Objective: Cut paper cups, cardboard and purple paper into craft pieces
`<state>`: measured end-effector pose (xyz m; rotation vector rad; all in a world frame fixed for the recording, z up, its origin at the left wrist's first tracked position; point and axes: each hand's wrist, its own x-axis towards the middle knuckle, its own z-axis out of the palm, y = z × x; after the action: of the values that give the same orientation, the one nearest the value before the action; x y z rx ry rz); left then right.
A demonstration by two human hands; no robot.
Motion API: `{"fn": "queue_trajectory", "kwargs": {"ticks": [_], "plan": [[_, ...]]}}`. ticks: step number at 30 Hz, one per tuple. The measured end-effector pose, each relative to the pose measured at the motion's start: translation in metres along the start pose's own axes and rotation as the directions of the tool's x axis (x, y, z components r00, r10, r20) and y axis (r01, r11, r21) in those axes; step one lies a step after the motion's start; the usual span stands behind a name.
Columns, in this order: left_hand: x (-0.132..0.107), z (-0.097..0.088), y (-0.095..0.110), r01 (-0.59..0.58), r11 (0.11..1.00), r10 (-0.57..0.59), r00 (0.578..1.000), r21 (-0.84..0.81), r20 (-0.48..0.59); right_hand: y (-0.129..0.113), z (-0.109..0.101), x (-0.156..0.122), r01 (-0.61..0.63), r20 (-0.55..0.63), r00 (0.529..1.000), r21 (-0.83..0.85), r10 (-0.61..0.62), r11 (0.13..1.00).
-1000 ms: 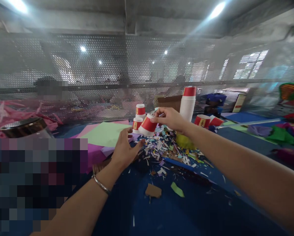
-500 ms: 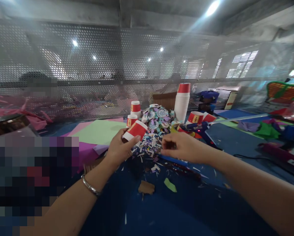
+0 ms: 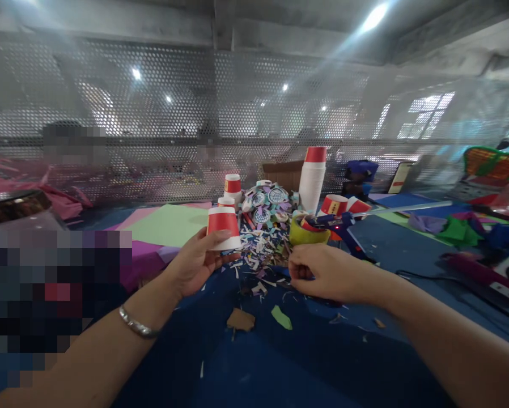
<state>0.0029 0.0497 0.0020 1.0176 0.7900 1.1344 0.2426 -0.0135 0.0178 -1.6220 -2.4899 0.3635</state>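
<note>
A red and white paper cup is held upside down, narrow end up, in my left hand, thumb across its front. My right hand is curled closed low over the blue table, just in front of a yellow-green round holder. Whatever its fingers may pinch is hidden. A dark blue glue gun with a clear glue stick rests against that holder. Paper scraps lie between my hands, with a heap of cut paper pieces behind them.
A tall stack of paper cups stands behind the heap, with smaller cup stacks to its left. More cups lie at right. Coloured paper sheets are at left. A black cable crosses the right side. Perforated metal screen closes the back.
My left hand has turned the cup from tilted to nearly upright, bottom end up, and moved slightly left. My right hand has shifted a little right and down, staying curled.
</note>
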Motion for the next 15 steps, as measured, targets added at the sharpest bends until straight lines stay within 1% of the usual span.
{"fn": "queue_trajectory", "kwargs": {"ticks": [4,8,12,15], "plan": [[0.001,-0.005,-0.004,0.003,1.0,-0.003,1.0,-0.011,0.031,0.003,0.007,0.0,0.069,0.037,0.997,-0.012,-0.069,0.998],[0.001,-0.006,-0.005,0.012,1.0,-0.011,0.998,-0.009,0.066,0.004,0.013,0.001,0.053,0.02,0.998,-0.044,-0.052,0.998],[0.0,-0.003,-0.005,0.044,0.999,-0.042,0.996,-0.026,0.074,0.005,0.011,0.0,0.038,-0.016,0.999,-0.092,-0.039,0.995],[0.0,0.0,-0.005,0.062,0.997,-0.059,0.996,-0.042,0.073,0.004,0.009,-0.001,0.018,0.003,1.0,-0.143,-0.017,0.99]]}}
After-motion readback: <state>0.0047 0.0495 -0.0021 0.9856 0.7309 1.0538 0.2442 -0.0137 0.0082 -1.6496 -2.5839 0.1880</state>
